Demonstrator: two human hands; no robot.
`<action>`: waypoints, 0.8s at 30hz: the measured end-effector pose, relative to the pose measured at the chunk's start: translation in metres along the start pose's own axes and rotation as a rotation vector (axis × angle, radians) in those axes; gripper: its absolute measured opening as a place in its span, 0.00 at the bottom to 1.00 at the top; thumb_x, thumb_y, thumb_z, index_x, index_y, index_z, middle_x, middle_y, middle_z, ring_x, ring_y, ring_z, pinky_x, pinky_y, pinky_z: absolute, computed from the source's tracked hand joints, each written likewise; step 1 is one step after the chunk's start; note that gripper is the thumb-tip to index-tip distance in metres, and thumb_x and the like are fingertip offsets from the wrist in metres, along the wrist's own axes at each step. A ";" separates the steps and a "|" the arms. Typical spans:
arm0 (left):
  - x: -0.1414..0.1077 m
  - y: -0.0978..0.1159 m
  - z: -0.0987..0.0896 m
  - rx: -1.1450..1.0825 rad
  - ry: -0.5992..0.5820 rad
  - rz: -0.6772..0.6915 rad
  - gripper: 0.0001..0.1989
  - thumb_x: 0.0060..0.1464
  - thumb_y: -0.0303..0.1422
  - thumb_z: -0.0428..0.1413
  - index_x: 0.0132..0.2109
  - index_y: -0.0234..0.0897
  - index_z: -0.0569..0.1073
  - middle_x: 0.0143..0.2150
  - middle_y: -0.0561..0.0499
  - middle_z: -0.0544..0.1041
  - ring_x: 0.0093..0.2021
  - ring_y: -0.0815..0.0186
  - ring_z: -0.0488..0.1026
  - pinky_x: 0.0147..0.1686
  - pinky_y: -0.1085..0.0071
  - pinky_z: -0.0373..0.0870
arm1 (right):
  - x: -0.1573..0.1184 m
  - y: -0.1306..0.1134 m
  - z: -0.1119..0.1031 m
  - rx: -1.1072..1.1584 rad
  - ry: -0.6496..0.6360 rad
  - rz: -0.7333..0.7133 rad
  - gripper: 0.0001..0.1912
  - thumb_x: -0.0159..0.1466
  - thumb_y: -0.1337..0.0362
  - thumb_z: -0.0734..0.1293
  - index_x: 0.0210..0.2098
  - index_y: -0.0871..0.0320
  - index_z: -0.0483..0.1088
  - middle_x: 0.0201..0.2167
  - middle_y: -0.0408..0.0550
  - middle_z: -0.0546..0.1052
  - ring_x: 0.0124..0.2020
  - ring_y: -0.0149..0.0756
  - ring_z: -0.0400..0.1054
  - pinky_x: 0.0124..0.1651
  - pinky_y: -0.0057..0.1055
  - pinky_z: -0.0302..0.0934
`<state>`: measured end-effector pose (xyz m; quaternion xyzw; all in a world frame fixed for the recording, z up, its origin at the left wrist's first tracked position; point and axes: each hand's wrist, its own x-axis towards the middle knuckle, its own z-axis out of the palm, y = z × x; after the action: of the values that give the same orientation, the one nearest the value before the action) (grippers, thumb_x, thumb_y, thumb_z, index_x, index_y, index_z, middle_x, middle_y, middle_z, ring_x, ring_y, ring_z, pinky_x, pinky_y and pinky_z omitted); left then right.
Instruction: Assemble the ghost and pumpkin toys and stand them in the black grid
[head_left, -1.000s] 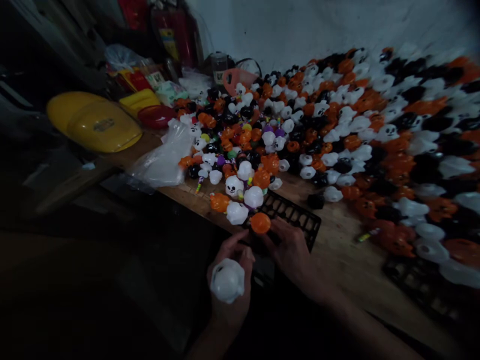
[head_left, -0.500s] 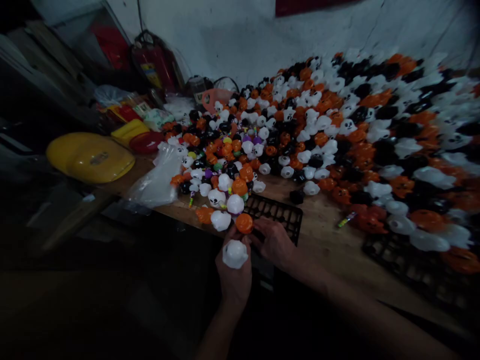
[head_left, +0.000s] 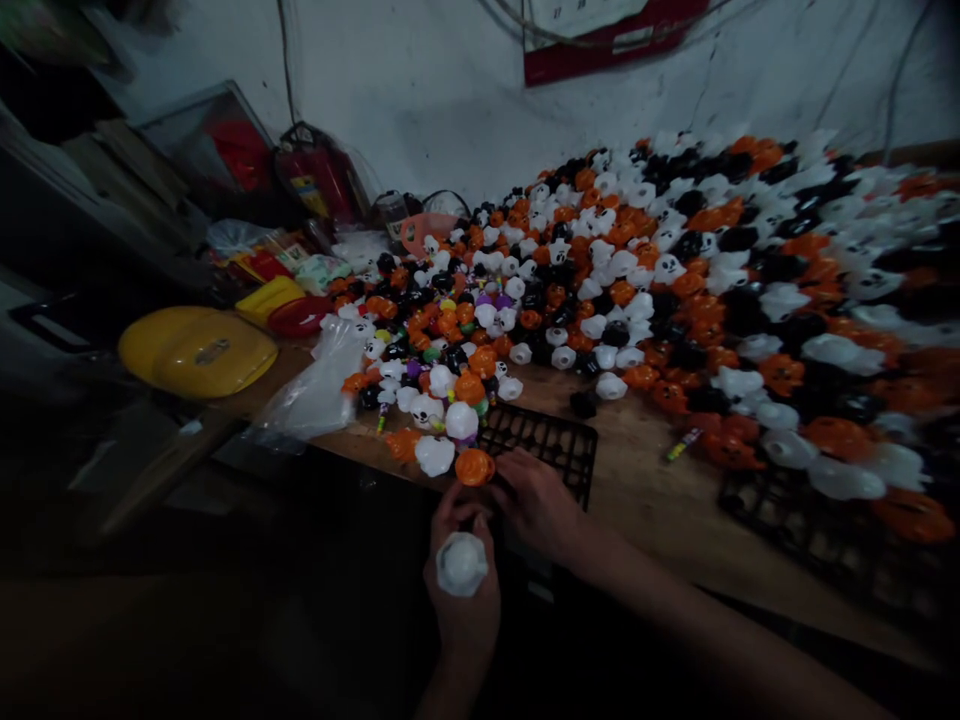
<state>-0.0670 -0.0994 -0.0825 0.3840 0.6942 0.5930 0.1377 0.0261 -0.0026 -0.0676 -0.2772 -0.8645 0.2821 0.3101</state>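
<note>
My left hand (head_left: 466,605) is closed around a white plastic piece (head_left: 461,563), its rounded end facing up, below the table's front edge. My right hand (head_left: 544,508) has its fingers curled in at the right side of an orange pumpkin piece (head_left: 474,467) and grips it at the table edge; its fingertips are partly hidden. Just left of that pumpkin lies a white ghost piece (head_left: 435,455). Behind it sits a round white piece (head_left: 460,420). Partly behind my right hand is a black plastic grid (head_left: 559,440).
A large heap of orange, white and black figures (head_left: 622,260) covers the wooden table (head_left: 637,480). To the left are clear plastic bags (head_left: 315,385), a yellow cap-shaped object (head_left: 214,350) and a red dish (head_left: 300,316). A fire extinguisher (head_left: 319,180) stands by the wall.
My left hand has come down towards me with the white piece, away from the pumpkin. The pumpkin has shifted slightly left, with my right hand still beside it. The view has tilted up a little.
</note>
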 end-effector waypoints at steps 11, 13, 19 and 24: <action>0.012 -0.003 0.013 0.028 0.058 -0.137 0.12 0.50 0.38 0.59 0.35 0.31 0.73 0.31 0.45 0.77 0.30 0.64 0.75 0.30 0.73 0.73 | 0.004 0.001 0.001 -0.015 -0.008 0.076 0.05 0.62 0.72 0.64 0.31 0.59 0.68 0.32 0.47 0.71 0.37 0.37 0.65 0.44 0.33 0.61; 0.013 0.001 0.014 0.043 0.047 -0.145 0.12 0.50 0.39 0.58 0.33 0.31 0.73 0.29 0.46 0.77 0.29 0.65 0.75 0.29 0.73 0.72 | 0.002 0.002 0.002 -0.003 0.001 0.076 0.06 0.62 0.73 0.64 0.30 0.58 0.67 0.31 0.47 0.71 0.37 0.37 0.65 0.43 0.32 0.61; 0.018 0.003 0.014 0.088 0.027 -0.164 0.14 0.48 0.41 0.59 0.25 0.35 0.70 0.21 0.51 0.72 0.23 0.68 0.69 0.25 0.73 0.69 | -0.001 0.001 0.005 -0.115 -0.010 0.045 0.08 0.61 0.75 0.61 0.30 0.58 0.67 0.28 0.48 0.71 0.32 0.37 0.64 0.45 0.34 0.62; 0.018 0.005 0.010 0.080 -0.033 -0.137 0.11 0.47 0.38 0.61 0.25 0.35 0.73 0.21 0.51 0.73 0.22 0.68 0.69 0.24 0.74 0.69 | -0.005 0.000 0.007 -0.151 0.031 0.047 0.07 0.62 0.72 0.61 0.28 0.59 0.67 0.27 0.48 0.70 0.32 0.38 0.63 0.43 0.35 0.63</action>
<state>-0.0713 -0.0796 -0.0759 0.3505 0.7396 0.5475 0.1741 0.0242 -0.0081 -0.0736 -0.3245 -0.8717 0.2189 0.2948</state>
